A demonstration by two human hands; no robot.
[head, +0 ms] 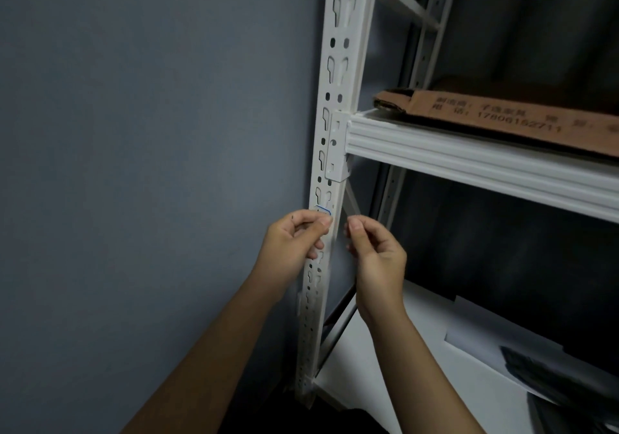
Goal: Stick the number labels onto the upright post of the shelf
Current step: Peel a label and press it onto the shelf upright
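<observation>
Two hands (294,242) (378,256), one label (324,212), one post (338,82)

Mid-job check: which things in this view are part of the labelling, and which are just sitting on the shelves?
In the job: upright post; blue-edged label on it; left hand at the label; right hand beside the post.

Lying about: cardboard on the upper shelf; white sheets on the lower shelf.

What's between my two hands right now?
In the head view, the white upright post runs between the left hand and the right hand, with a blue-edged label just above the left fingers.
</observation>
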